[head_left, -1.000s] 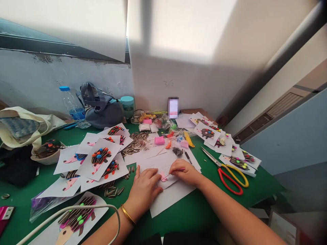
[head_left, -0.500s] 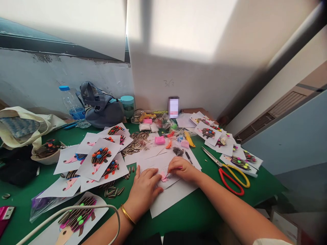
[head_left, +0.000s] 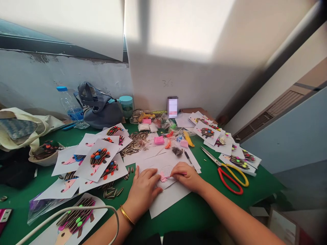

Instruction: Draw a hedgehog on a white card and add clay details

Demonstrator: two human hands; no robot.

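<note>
- Head view: at the dial's centre lies a small white drawing sheet point(head_left: 168, 184), resting over larger paper point(head_left: 162, 204) that probably gives a smooth backing.
- Pink clay point(head_left: 163, 177) sits on that sheet, just below a dotted outline point(head_left: 166, 168), which it seems meant to follow.
- Nine o'clock: the person's left hand point(head_left: 145, 183) rests palm down, fingers spread and grasping nothing, seemingly so the paper does not slide.
- Three o'clock: the right hand point(head_left: 187, 176) is closed in a pinch around a thin pink tool point(head_left: 183, 174), its near end by the clay; such a short grip likely gives fine control.
- One o'clock: a dark clay packet point(head_left: 177, 151); two o'clock, a pen point(head_left: 188, 157), both presumably near for easy reach.
- Ten o'clock: striped seeds point(head_left: 131, 146), loosely heaped, perhaps for easy picking.
- Three o'clock, beyond the right hand: scissors point(head_left: 224, 172) lie slightly open, apparently set aside.
- Between nine and ten o'clock: overlapping hedgehog cards point(head_left: 99, 156), likely stacked to save room.
</note>
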